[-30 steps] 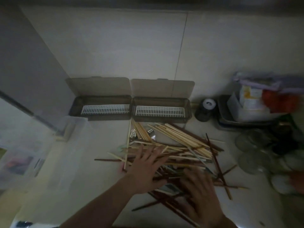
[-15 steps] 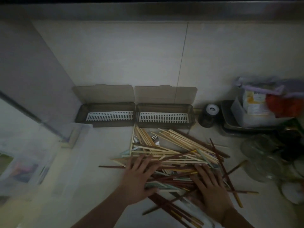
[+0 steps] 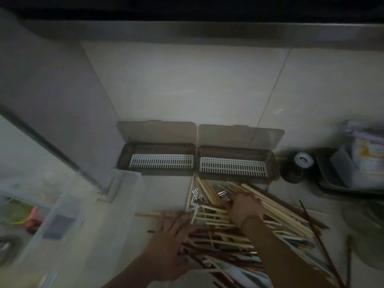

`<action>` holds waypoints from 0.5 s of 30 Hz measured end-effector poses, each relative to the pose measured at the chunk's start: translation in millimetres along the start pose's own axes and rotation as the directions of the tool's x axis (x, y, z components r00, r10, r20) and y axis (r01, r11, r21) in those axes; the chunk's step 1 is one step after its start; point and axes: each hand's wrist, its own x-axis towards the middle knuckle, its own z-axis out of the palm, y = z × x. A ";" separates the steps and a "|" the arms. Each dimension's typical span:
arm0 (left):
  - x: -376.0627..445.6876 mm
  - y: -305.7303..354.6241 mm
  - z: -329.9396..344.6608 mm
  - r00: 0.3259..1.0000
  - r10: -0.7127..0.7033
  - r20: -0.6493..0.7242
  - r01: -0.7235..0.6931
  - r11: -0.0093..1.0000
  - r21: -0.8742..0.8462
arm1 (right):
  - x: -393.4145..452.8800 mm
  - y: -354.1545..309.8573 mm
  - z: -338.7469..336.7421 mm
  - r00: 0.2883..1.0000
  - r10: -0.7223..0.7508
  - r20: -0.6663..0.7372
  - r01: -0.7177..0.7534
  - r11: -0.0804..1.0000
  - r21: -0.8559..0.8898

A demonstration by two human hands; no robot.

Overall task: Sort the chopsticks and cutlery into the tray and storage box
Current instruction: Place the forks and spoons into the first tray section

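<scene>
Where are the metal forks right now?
In the head view the metal forks lie at the far end of the chopstick pile, just in front of the right storage box and partly under light chopsticks, beside the right hand.

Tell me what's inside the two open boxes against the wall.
The left box and the right box each hold only a white slotted drain insert; no chopsticks or cutlery lie in them. Whatever sits beneath the inserts is covered. The chopstick pile lies on the counter in front.
</scene>
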 end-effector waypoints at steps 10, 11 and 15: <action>28.4 -4.8 9.2 0.991 -0.132 0.022 0.132 0.991 -0.012 | 9.5 11.9 20.1 0.990 -0.094 -0.105 0.113 0.975 0.193; 28.7 -7.1 6.3 0.990 -0.138 -0.006 0.137 0.990 -0.024 | 9.9 11.4 20.2 0.989 -0.108 -0.098 0.125 0.973 0.193; 51.6 -25.0 -26.6 0.907 -0.303 -0.294 0.283 0.953 -0.107 | 7.2 0.3 13.9 0.987 -0.158 -0.034 0.162 0.960 0.230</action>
